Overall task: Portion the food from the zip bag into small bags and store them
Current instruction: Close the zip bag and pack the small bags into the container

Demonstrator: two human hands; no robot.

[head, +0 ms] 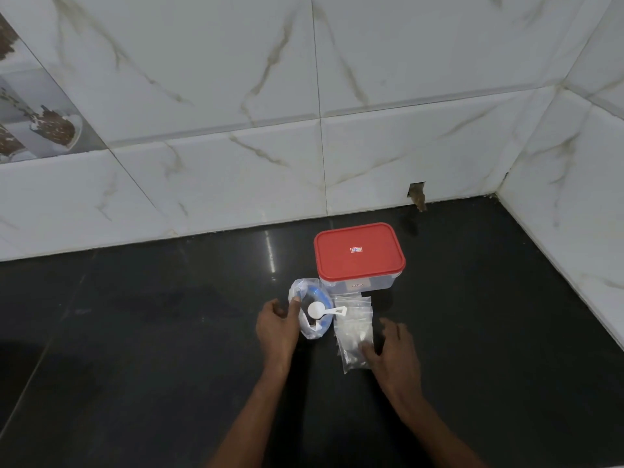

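An open zip bag (305,327) with a blue seal stands on the black counter (135,332). A white measuring scoop (320,311) lies across its mouth. My left hand (277,327) holds the bag's left edge, thumb on the rim. To the right lies a stack of small clear bags (353,325). My right hand (393,349) rests on the stack's near right corner with fingers spread. Behind both stands a clear box with a red lid (358,253), closed.
White marble-look tiled walls (337,113) enclose the counter at the back and on the right, forming a corner. A small hole in the tiles (417,194) sits at counter level behind the box.
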